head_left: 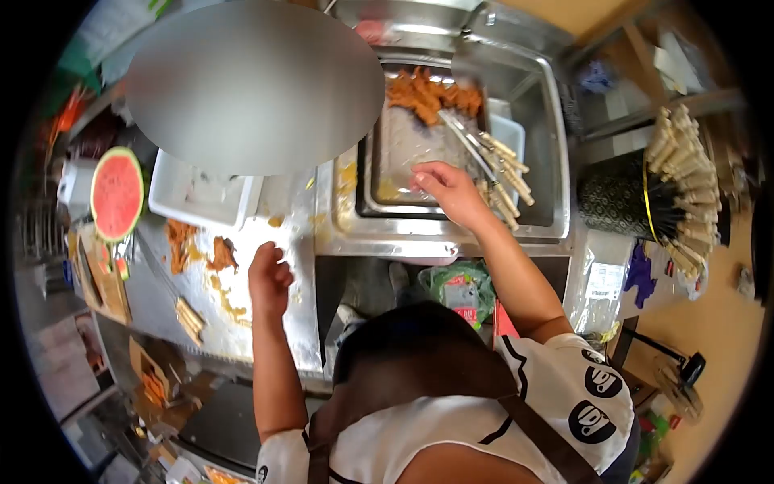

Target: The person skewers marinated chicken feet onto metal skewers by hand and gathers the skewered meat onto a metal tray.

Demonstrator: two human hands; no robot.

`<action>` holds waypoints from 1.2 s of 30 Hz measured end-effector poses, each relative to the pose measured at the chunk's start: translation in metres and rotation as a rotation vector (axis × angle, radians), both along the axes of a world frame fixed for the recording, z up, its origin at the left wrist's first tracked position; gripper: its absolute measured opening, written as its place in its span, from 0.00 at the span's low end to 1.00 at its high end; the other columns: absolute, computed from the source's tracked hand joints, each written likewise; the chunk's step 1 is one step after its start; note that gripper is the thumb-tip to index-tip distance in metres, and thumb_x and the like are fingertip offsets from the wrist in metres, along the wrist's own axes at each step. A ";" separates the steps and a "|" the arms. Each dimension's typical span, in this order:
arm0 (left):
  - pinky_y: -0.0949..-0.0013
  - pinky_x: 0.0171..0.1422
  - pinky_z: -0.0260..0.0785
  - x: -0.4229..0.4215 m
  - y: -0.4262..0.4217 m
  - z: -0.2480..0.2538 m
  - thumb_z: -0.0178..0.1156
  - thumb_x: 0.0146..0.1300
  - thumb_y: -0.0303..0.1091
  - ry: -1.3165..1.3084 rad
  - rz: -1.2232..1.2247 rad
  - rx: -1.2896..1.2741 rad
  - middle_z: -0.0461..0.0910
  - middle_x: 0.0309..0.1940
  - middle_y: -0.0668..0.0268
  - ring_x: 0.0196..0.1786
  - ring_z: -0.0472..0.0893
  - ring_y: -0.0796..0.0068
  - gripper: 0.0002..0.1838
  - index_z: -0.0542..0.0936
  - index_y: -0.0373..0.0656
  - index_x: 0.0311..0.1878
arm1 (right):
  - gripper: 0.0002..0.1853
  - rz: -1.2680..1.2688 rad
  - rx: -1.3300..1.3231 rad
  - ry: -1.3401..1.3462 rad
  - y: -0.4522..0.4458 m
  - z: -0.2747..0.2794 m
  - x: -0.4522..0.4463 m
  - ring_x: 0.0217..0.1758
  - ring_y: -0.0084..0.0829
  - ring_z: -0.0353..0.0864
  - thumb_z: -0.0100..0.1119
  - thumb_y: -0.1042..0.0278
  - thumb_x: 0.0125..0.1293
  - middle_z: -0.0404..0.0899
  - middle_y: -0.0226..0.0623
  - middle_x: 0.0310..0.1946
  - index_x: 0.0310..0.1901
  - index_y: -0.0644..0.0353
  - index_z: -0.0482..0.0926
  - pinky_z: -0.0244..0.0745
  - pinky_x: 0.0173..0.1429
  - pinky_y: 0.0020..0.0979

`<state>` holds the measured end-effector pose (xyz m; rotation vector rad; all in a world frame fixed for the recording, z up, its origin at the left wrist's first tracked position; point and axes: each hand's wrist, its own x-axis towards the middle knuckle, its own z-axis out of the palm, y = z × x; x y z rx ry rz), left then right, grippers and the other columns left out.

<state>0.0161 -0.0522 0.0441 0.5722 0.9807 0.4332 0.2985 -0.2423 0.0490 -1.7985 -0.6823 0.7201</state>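
– So, what's your count?

– One metal tray, one white tub, one cut watermelon, and two small orange clumps on the steel counter. One dark patterned holder is packed with pale-handled sticks, too many and too overlapped to number.

– And the skewers by the tray?

– Several, lying crossed at its right side; I can't separate them. A little bunch of handles also lies on the counter, toward the left.

– How does the orange-coated food look?

– Ragged and reddish orange, heaped at the far end of the tray, with metal blades running up to it. The near part of the tray is bare and smeared yellowish.

– The hands?

– The right hand reaches forward over the tray's near part, arm stretched, fingers loosely bent, thumb apart, nothing visible in its hold. The left hand is above the counter, just beside the clumps, forearm pointing straight ahead, fingers half curled, likewise with nothing visible in them.

– Touching anything?

– I can't tell.
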 end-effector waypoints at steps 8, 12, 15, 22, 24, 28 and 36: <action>0.76 0.29 0.59 0.019 0.005 0.001 0.49 0.49 0.25 -0.205 -0.146 0.033 0.67 0.30 0.73 0.26 0.65 0.80 0.10 0.69 0.47 0.37 | 0.07 -0.382 -0.007 -0.888 -0.128 0.088 0.044 0.42 0.42 0.75 0.60 0.71 0.54 0.78 0.42 0.36 0.35 0.61 0.78 0.70 0.48 0.36; 0.74 0.33 0.60 0.028 -0.001 0.001 0.49 0.50 0.21 -0.195 -0.046 0.004 0.68 0.29 0.71 0.28 0.66 0.77 0.09 0.69 0.46 0.35 | 0.16 -0.842 -0.137 -1.174 -0.198 0.158 0.091 0.29 0.36 0.73 0.60 0.72 0.55 0.71 0.42 0.33 0.46 0.64 0.72 0.70 0.34 0.32; 0.82 0.22 0.54 0.021 0.002 -0.030 0.50 0.59 0.28 -0.326 -0.110 -0.054 0.65 0.22 0.75 0.22 0.63 0.85 0.01 0.69 0.47 0.33 | 0.17 -0.926 -0.453 -1.668 -0.248 0.173 0.144 0.38 0.42 0.73 0.59 0.64 0.57 0.73 0.48 0.35 0.45 0.65 0.72 0.68 0.43 0.37; 0.73 0.27 0.58 0.022 -0.016 0.021 0.39 0.62 0.65 -0.555 -0.054 -0.149 0.68 0.27 0.67 0.24 0.65 0.74 0.31 0.71 0.43 0.46 | 0.29 -0.947 -0.837 -1.322 -0.309 0.160 0.251 0.45 0.44 0.78 0.50 0.37 0.58 0.79 0.41 0.42 0.46 0.56 0.77 0.71 0.45 0.41; 0.71 0.30 0.58 0.010 -0.018 0.040 0.39 0.62 0.63 -0.594 -0.036 -0.069 0.69 0.32 0.64 0.27 0.65 0.72 0.32 0.70 0.42 0.49 | 0.28 -0.922 -0.877 -1.646 -0.314 0.151 0.266 0.46 0.46 0.76 0.47 0.39 0.60 0.79 0.42 0.43 0.49 0.54 0.76 0.71 0.46 0.43; 0.70 0.33 0.60 -0.020 -0.019 0.056 0.47 0.59 0.44 -0.639 0.047 0.055 0.69 0.38 0.62 0.30 0.66 0.71 0.19 0.69 0.41 0.49 | 0.29 -0.977 -0.951 -1.480 -0.323 0.159 0.291 0.47 0.47 0.76 0.44 0.37 0.60 0.78 0.42 0.45 0.51 0.52 0.75 0.71 0.47 0.43; 0.64 0.46 0.69 -0.078 0.002 0.041 0.43 0.51 0.24 -0.436 0.169 0.181 0.70 0.43 0.56 0.38 0.71 0.69 0.18 0.65 0.34 0.47 | 0.16 -0.875 -0.263 -1.636 -0.152 0.287 0.048 0.40 0.41 0.75 0.48 0.57 0.65 0.75 0.45 0.40 0.43 0.62 0.71 0.70 0.44 0.39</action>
